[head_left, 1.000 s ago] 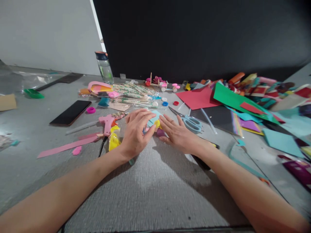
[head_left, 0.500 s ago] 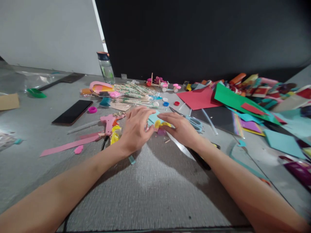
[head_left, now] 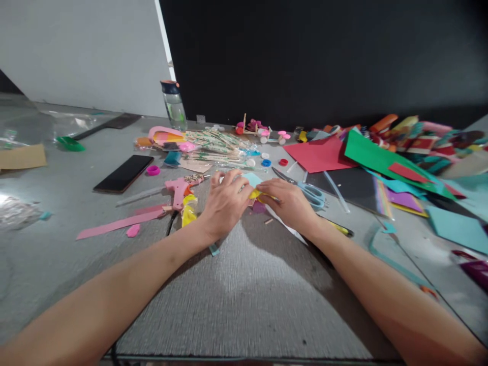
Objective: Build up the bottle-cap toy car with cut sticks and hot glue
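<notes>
Fingertips of both hands meet over a small yellow paper scrap [head_left: 256, 194] lying on the grey table [head_left: 244, 305], just at the near edge of a light-blue paper piece [head_left: 252, 179]. The left hand [head_left: 225, 203] lies curled, knuckles up, its fingers bent down onto the scrap's left end; whether it pinches or only presses I cannot tell. The right hand [head_left: 290, 202] comes in from three o'clock, thumb and forefinger closed on the scrap's right end, seemingly a pinch.

Done well, this step likely wants light, even pressure from both sides, so the thin yellow paper neither tears nor slides over the blue piece under it. A purple scrap [head_left: 259, 207] sits touching at six o'clock of the yellow one and could get caught up, so the fingers should stay clear of it.

At nine o'clock of the left hand lies a pink glue gun [head_left: 178, 190], nozzle toward the hands, worth avoiding with the wrist. Blue-handled scissors [head_left: 305, 190] rest at two o'clock of the right hand, a black phone [head_left: 124, 173] far off at ten.
</notes>
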`<state>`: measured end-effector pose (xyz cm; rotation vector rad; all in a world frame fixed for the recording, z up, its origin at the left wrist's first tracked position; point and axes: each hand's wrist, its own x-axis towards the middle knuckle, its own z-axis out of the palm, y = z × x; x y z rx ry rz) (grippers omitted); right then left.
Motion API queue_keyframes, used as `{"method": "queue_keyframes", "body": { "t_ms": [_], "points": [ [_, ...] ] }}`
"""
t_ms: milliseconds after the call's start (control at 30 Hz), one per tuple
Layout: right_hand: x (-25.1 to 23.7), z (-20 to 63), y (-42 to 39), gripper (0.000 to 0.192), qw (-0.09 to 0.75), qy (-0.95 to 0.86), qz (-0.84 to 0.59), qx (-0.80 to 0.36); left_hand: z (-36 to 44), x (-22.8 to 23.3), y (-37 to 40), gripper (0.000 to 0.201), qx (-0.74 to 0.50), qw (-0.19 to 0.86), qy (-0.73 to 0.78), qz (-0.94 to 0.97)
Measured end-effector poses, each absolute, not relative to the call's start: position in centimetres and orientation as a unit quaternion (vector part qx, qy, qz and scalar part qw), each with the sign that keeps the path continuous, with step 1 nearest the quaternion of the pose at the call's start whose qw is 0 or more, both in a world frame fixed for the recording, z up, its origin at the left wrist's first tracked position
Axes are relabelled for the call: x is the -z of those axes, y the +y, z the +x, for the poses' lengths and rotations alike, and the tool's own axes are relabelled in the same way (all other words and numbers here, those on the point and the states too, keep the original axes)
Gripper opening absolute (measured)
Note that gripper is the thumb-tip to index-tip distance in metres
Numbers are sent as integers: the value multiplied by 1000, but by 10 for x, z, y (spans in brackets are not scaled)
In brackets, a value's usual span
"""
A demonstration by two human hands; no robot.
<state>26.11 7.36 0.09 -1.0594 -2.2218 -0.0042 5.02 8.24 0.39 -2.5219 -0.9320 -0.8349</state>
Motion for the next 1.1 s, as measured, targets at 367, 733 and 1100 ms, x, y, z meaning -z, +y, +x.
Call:
{"method": "queue_keyframes", "body": {
  "t_ms": [367, 733, 1100],
  "points": [
    [0, 260, 70, 22, 319, -846, -427, 21, 45, -3, 83, 19, 313, 185, -279, -889],
    [-1, 257, 67, 30, 287, -874, -390, 35, 42, -5, 82, 26, 295, 227, -256, -892],
    [-7, 262, 64, 30, 337, -857, -389, 24, 39, -10, 84, 25, 281, 210, -237, -906]
  ]
}}
